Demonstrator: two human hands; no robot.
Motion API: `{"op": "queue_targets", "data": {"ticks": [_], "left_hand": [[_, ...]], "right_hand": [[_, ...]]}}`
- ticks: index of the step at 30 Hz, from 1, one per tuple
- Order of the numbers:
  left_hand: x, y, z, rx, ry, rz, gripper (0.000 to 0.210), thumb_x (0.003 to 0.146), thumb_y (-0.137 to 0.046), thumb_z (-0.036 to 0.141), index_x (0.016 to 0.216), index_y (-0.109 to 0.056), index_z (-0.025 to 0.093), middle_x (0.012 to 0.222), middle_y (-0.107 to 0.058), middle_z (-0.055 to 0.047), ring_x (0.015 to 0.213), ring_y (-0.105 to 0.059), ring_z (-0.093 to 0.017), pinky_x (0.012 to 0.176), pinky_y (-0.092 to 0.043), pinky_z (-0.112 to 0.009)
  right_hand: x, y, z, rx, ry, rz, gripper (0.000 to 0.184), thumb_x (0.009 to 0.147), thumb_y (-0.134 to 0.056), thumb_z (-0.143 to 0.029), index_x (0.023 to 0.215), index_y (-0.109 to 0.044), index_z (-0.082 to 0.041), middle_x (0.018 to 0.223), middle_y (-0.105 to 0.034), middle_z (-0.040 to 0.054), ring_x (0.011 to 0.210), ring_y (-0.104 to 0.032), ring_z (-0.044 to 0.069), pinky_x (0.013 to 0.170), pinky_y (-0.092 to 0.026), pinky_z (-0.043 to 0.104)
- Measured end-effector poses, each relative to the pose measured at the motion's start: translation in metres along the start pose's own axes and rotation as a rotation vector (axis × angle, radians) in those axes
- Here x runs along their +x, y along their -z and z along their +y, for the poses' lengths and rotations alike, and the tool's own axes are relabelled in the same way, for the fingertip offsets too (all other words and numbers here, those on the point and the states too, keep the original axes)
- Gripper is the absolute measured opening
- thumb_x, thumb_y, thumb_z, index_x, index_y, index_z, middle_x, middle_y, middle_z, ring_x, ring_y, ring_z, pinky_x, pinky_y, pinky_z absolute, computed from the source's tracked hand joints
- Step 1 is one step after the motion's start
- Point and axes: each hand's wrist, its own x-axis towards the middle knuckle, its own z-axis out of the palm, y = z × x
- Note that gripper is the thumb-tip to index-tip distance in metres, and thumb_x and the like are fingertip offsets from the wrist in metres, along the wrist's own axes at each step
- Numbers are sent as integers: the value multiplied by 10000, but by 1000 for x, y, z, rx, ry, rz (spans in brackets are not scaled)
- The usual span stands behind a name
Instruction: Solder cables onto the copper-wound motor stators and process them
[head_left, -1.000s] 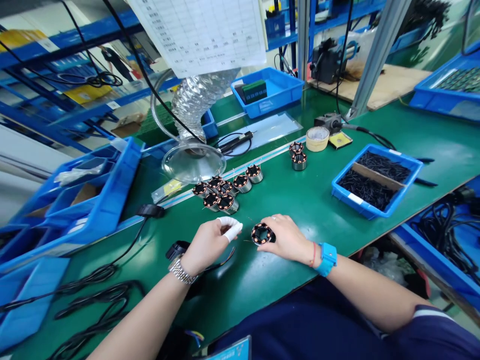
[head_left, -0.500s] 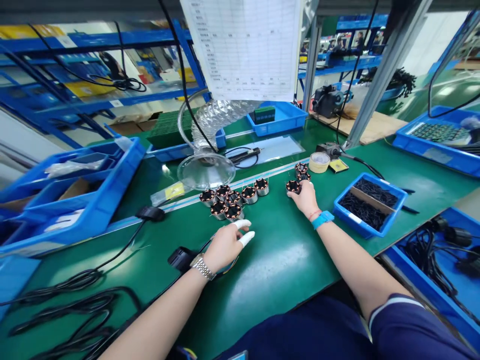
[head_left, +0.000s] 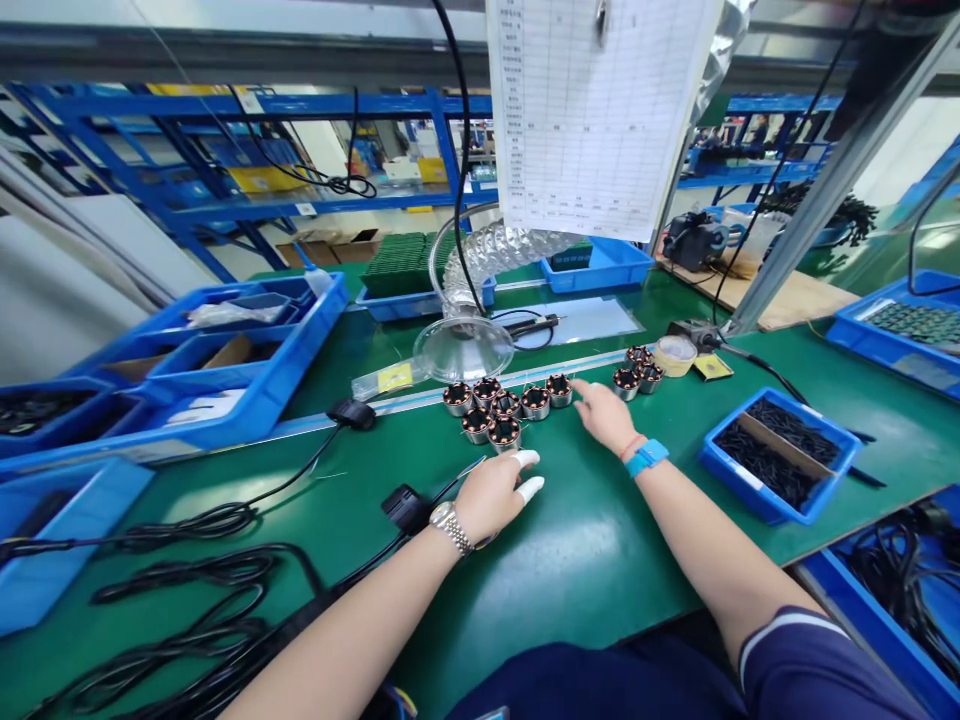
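The right hand [head_left: 604, 415] is stretched, fingers spread and empty, just beside the coils [head_left: 504, 408] lying to its left.

Surface [head_left: 600, 560] was green mat, smooth, semi-glossy, throwing soft glare. Stators [head_left: 504, 412] showed bright metal shells, copper-coloured windings, dark cores. Left hand [head_left: 491, 492] wore white, matt fingertip covers, possibly rubber; metal-link watch [head_left: 448, 522] shiny. Right hand [head_left: 606, 415] was bare; wrist band [head_left: 646, 457] blue plastic, matt. Bins [head_left: 247, 385] were blue moulded plastic, slightly glossy. Duct [head_left: 495, 250] looked crinkled silver foil; funnel [head_left: 463, 348] clear, glossy plastic. Sheet [head_left: 600, 110] was white printed paper. Cables [head_left: 187, 600] black, matt.
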Motion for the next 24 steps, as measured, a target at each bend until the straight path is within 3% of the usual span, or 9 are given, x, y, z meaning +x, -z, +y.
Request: {"op": "queue_targets", "data": {"ticks": [3, 6, 9, 12, 14, 16, 18, 21, 24], "left_hand": [[1, 0, -2, 8, -10, -3, 342, 812, -454, 359, 1095, -558, 198, 983, -638, -77, 795, -609, -213, 708, -460, -314], [0, 2, -2, 3, -16, -13, 330, 810, -459, 345, 1086, -563, 198, 982, -643, -76, 801, -609, -210, 717, -461, -310], [0, 2, -2, 0, -29, -31, 327, 804, -466, 348, 1077, -570, 201, 956, -646, -82, 805, -606, -227, 720, -461, -331], [0, 0, -2, 9, -80, -76, 351, 798, -479, 338, 1108, -557, 193, 1018, -625, -103, 897, -588, -247, 792, -451, -355], [0, -3, -3, 10, -122, -114, 427, 780, -512, 341, 1178, -510, 185, 1126, -577, -120, 1021, -540, -260, 878, -422, -370], [1, -6, -5, 8, -165, -165, 542, 749, -556, 360, 1250, -442, 185, 1239, -502, -127, 1137, -462, -272, 954, -375, -391], [0, -10, -7, 17, -188, -232, 645, 719, -591, 376, 1298, -381, 184, 1331, -413, -126, 1229, -363, -287, 1009, -320, -412], [-3, -19, -8, 33, -176, -295, 761, 692, -621, 390, 1348, -295, 186, 1404, -304, -111, 1305, -219, -300, 1054, -246, -434], [-3, -27, -9, -47, -202, -284, 841, 691, -624, 433, 1380, -197, 208, 1428, -249, -108, 1326, -148, -290, 1070, -186, -461]], "right_hand": [[9, -8, -15, 18, 70, -88, 372, 795, -522, -270, 1163, -479, -229, 885, -581, 68, 788, -566, 183, 711, -422, 285], [7, -3, -9, 26, 76, -98, 328, 803, -508, -249, 1122, -505, -174, 928, -577, 100, 808, -572, 183, 730, -424, 293], [-11, 12, 6, 53, 110, -124, 300, 783, -522, -222, 1067, -530, -126, 927, -584, 115, 842, -569, 195, 755, -431, 313], [-39, 31, 14, 113, 219, -223, 250, 769, -521, -159, 1012, -577, -176, 956, -616, 59, 885, -573, 157, 806, -436, 284], [-58, 45, 13, 196, 345, -298, 307, 775, -507, -130, 1059, -574, -227, 1042, -617, 18, 968, -557, 130, 874, -420, 269], [-76, 63, 14, 264, 405, -284, 370, 793, -487, -140, 1144, -533, -247, 1117, -597, 14, 1029, -536, 134, 918, -408, 294], [-92, 85, 24, 238, 306, -155, 347, 815, -461, -179, 1150, -539, -226, 1096, -609, 40, 1008, -548, 159, 903, -425, 328], [-109, 118, 62, 17, 1, 15, 259, 826, -435, -240, 977, -643, -201, 970, -658, 59, 906, -592, 186, 844, -455, 332], [-115, 133, 108, -186, -207, -74, 252, 793, -447, -249, 866, -681, -193, 909, -679, 67, 837, -618, 208, 803, -463, 333]]}}
